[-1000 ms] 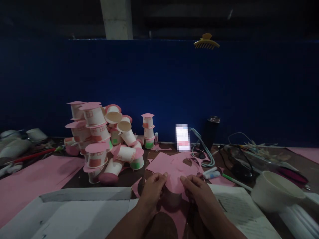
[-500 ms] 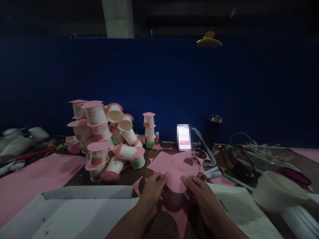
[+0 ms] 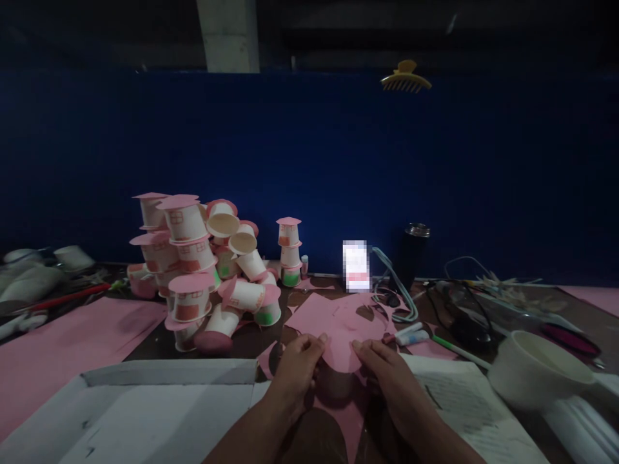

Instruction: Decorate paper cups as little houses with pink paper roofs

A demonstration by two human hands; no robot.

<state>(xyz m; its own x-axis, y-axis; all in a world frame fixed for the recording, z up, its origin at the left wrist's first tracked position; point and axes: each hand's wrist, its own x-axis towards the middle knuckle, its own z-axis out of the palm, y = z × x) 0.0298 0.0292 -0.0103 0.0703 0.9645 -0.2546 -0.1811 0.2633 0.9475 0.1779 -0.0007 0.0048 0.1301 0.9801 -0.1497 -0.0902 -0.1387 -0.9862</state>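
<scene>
A round pink paper disc (image 3: 342,353) is pinched at its two sides, above what looks like a paper cup (image 3: 336,385) in shadow. My left hand (image 3: 300,364) grips the disc's left edge between thumb and fingers. At the opposite edge, my right hand (image 3: 382,367) holds it the same way. Whether the disc touches the cup I cannot tell. Pink paper sheets with cut-out holes (image 3: 314,316) lie just beyond both hands.
Stacked paper cups with pink tops (image 3: 191,248) stand at the left, behind an open white box (image 3: 169,374). A lit phone (image 3: 356,265), a dark bottle (image 3: 411,258), markers (image 3: 411,335), a printed sheet (image 3: 464,399) and a white cup-shaped container (image 3: 536,367) are on the right.
Almost nothing differs. Both hands keep their hold on the pink disc, and the view has shifted very slightly.
</scene>
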